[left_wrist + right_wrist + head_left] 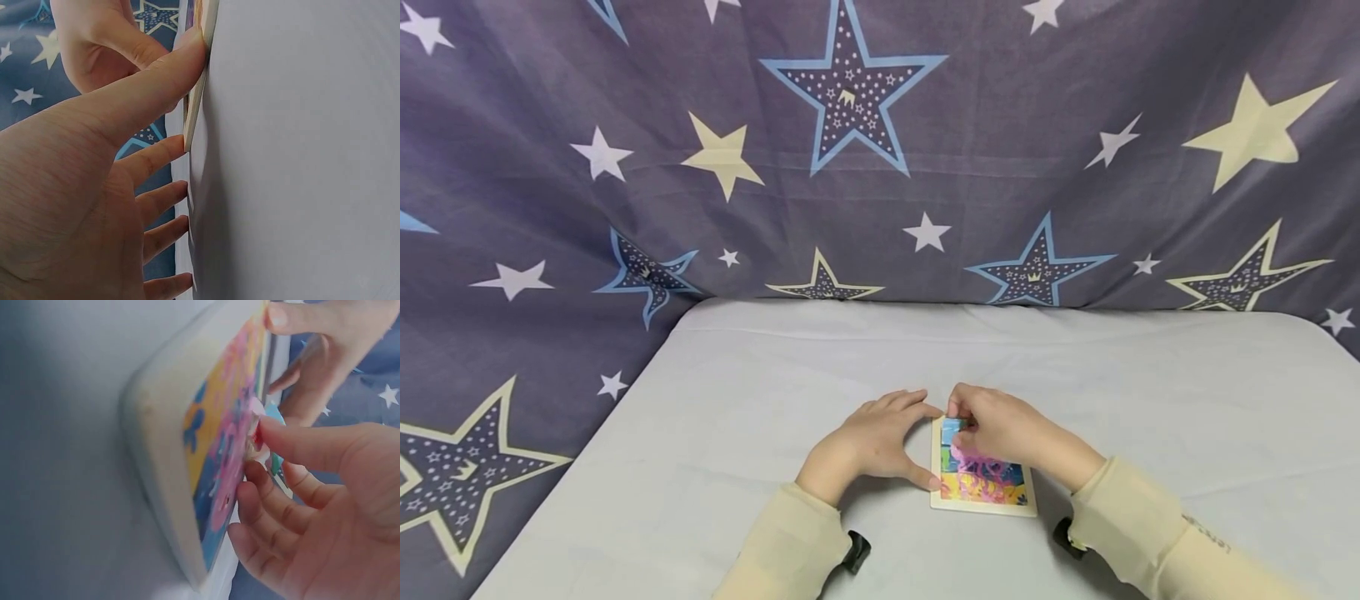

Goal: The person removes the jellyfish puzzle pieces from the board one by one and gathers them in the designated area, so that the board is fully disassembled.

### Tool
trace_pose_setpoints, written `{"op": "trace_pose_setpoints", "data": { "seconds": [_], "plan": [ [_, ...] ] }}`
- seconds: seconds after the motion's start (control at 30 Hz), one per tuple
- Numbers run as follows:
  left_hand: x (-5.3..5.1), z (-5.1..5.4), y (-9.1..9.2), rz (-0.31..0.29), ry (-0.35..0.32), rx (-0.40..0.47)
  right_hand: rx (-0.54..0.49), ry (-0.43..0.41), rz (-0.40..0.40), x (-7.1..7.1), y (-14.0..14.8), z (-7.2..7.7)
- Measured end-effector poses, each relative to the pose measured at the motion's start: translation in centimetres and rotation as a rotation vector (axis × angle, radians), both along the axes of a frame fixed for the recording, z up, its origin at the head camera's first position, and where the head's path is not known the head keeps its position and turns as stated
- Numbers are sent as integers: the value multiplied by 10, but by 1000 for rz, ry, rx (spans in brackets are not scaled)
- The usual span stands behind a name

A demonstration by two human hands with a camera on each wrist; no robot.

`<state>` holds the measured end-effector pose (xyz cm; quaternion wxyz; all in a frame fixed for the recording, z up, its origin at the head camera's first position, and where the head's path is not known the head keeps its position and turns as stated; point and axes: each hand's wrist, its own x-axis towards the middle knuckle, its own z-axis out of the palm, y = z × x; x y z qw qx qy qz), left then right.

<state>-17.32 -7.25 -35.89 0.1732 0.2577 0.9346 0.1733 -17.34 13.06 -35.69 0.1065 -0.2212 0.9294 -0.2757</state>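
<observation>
Puzzle board (985,507), head view: lies on the pale cloth-covered tabletop (700,467) between two hands, a star-print cloth (880,217) rising behind.
Left hand (876,437): stretched along the board's left edge, thumb at the near corner, forefinger at the far one.
Right hand (1000,423): bent over the far part of the board, fingertips drawn in near the thumb.
Finished so far: near rows of the pink, blue and yellow picture (977,485) look filled; the part under the right hand is hidden.
Left wrist view: thumb rests against the board's edge, the other fingers straight and spread.
Right wrist view: thumb and fingertips pinch a small puzzle piece (264,453), blurred, just over the picture.
Outstanding: that piece seems not yet flat; whether other gaps remain cannot be told.
</observation>
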Motion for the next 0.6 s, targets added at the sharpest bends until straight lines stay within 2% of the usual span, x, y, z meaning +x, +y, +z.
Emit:
{"op": "trace_pose_setpoints", "data": {
  "seconds": [0.27, 0.6],
  "plan": [
    [-1, -1, 1, 8, 0, -13, -81, -37, -7, 0, 4, 4],
    [-2, -2, 1, 8, -4, -17, -195, -47, 29, -1, 12, 5]
  ]
}}
